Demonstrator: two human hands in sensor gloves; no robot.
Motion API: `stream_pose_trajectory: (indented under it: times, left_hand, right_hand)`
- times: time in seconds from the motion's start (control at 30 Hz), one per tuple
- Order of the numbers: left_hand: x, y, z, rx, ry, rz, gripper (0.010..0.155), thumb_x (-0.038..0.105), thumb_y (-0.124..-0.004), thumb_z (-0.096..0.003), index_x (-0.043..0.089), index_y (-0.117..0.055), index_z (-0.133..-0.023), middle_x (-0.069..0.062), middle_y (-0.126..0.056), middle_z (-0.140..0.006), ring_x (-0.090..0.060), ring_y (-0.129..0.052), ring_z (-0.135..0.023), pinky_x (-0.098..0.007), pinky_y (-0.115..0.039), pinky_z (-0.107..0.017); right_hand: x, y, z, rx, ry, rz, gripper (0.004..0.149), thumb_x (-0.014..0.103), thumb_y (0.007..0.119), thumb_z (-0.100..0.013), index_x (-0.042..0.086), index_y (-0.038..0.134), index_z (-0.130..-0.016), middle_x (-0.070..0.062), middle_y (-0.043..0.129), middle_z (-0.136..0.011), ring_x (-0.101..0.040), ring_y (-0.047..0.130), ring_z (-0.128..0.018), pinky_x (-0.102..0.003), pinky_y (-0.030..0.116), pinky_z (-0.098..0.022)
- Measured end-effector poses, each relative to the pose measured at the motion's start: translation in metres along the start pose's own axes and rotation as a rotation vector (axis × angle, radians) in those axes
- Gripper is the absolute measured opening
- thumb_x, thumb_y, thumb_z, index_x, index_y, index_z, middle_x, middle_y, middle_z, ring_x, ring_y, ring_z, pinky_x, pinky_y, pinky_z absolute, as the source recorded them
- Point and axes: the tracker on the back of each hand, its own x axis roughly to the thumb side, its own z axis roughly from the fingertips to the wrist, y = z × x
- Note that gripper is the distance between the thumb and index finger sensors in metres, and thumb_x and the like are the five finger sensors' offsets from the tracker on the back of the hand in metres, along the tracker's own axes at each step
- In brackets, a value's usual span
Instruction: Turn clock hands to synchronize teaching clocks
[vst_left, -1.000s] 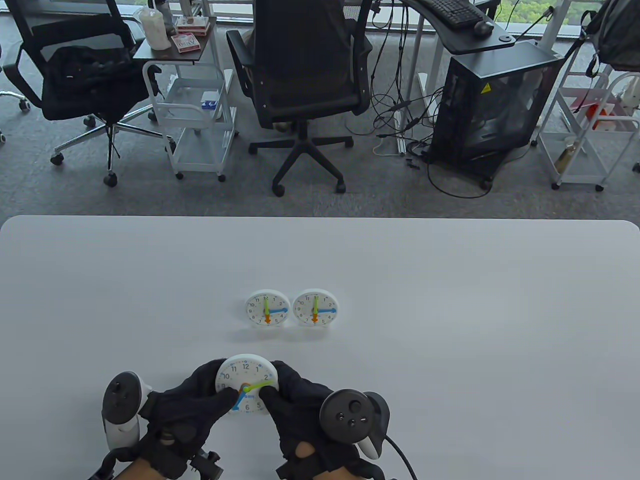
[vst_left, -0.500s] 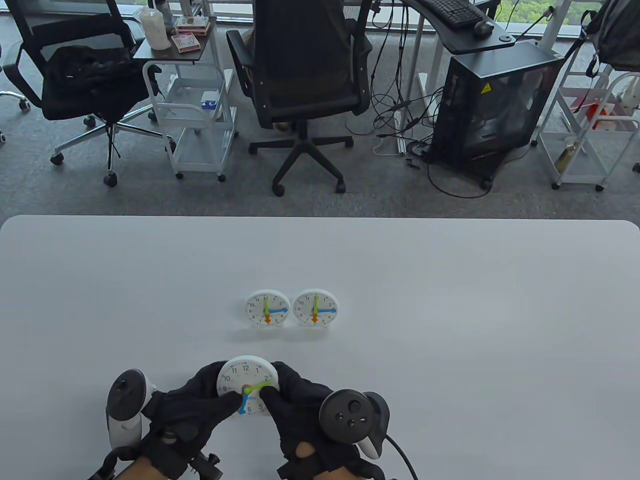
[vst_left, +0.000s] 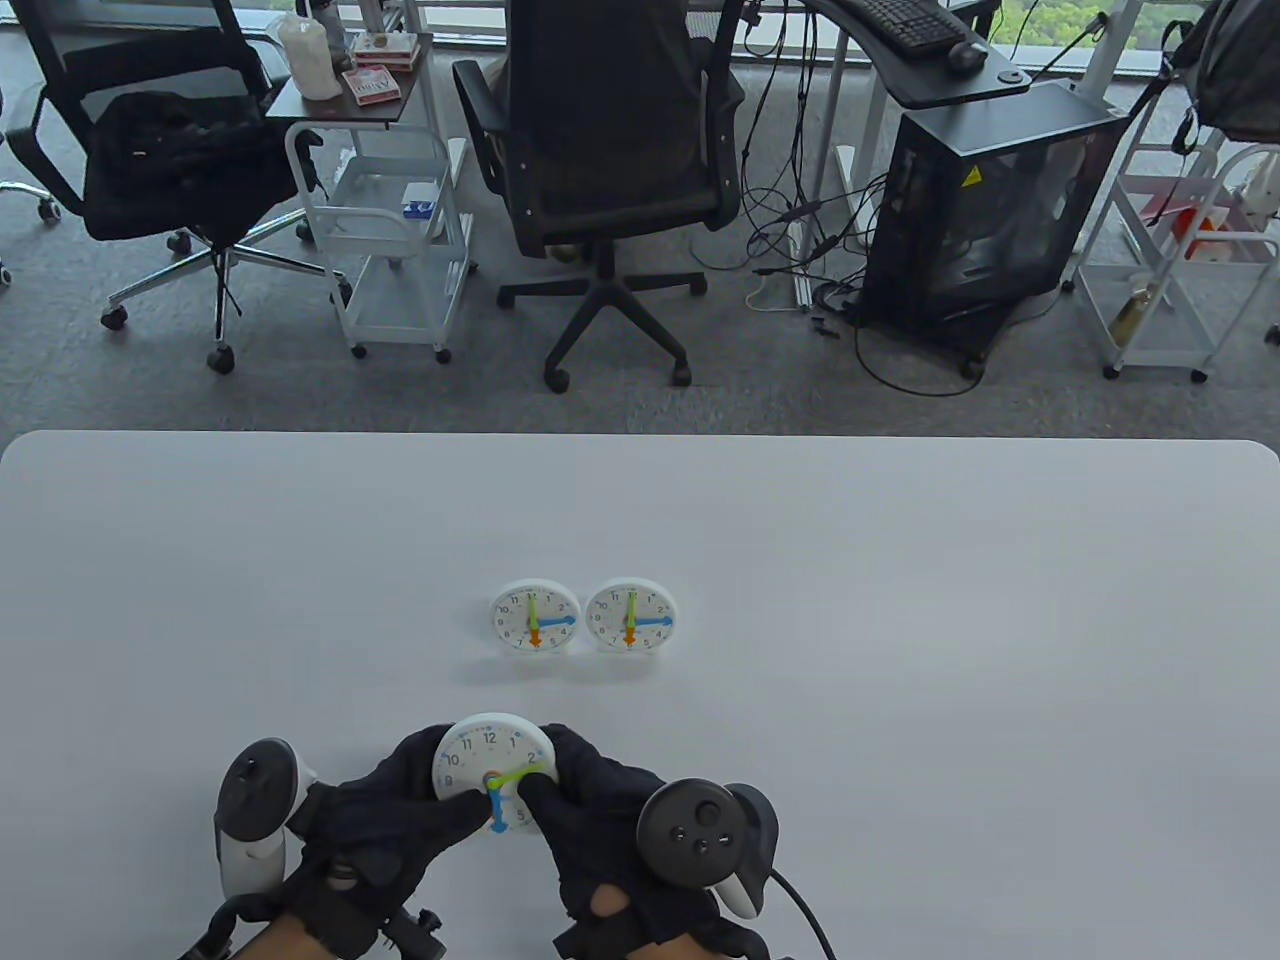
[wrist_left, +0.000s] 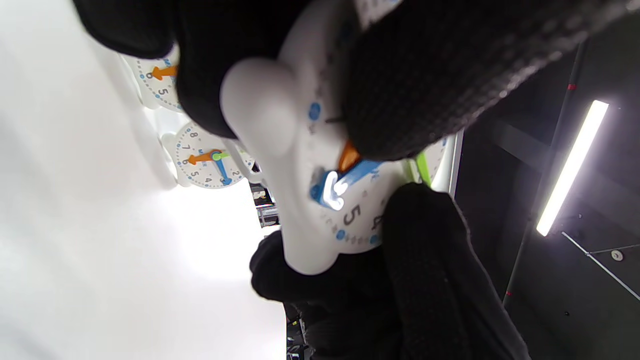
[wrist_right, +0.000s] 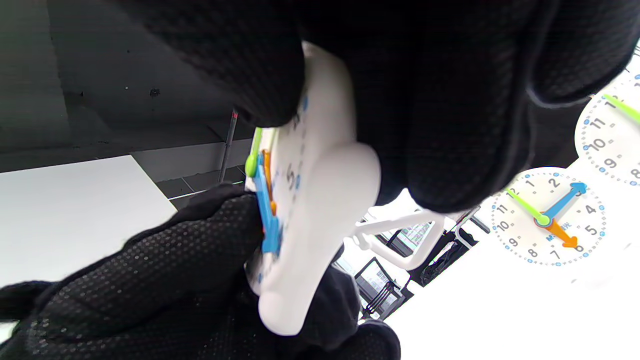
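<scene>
A white teaching clock (vst_left: 490, 757) is held near the table's front edge between both gloved hands. My left hand (vst_left: 400, 815) grips its left side and a finger touches the blue hand (vst_left: 497, 808), which points down toward 6. My right hand (vst_left: 590, 810) grips its right side, thumb on the face near the green hand (vst_left: 525, 772), which points toward 2. The orange hand (wrist_left: 348, 156) is mostly hidden under my finger. Two more clocks, left (vst_left: 535, 617) and right (vst_left: 630, 615), stand mid-table: green at 12, blue at 3, orange at 6.
The white table (vst_left: 900, 650) ends at a far edge, with office chairs (vst_left: 610, 150), carts and a computer case (vst_left: 975, 200) on the floor behind it.
The blue hand on the held clock has swung from about 7 toward 6 under my left finger. Both hands keep their hold; the clock has barely shifted.
</scene>
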Motion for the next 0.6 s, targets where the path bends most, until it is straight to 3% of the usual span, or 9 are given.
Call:
stream_pose_trajectory:
  times: [0.47,0.6]
  left_hand:
    - [-0.003,-0.002,0.000,0.007,0.014,0.007,0.063,0.039,-0.100,-0.0429,0.020,-0.070,-0.094,0.000,-0.099,-0.075,-0.031,-0.102,-0.056,-0.065,-0.070,-0.057]
    - [-0.003,-0.003,0.001,0.037,0.011,0.027,0.059,0.040,-0.097,-0.0452,0.019,-0.070,-0.094,-0.002,-0.101,-0.076,-0.032,-0.103,-0.055,-0.065,-0.071,-0.056]
  right_hand:
    - [-0.002,0.002,0.000,0.011,0.003,-0.010,0.061,0.038,0.079,-0.050,-0.011,0.077,-0.087,-0.013,0.099,-0.058,-0.032,0.105,-0.039,-0.062,0.076,-0.044]
    - [0.002,0.011,0.000,0.168,0.006,-0.017,0.094,0.050,0.081,-0.050,-0.018,0.039,-0.101,-0.019,0.082,-0.081,-0.041,0.097,-0.057,-0.067,0.069,-0.049]
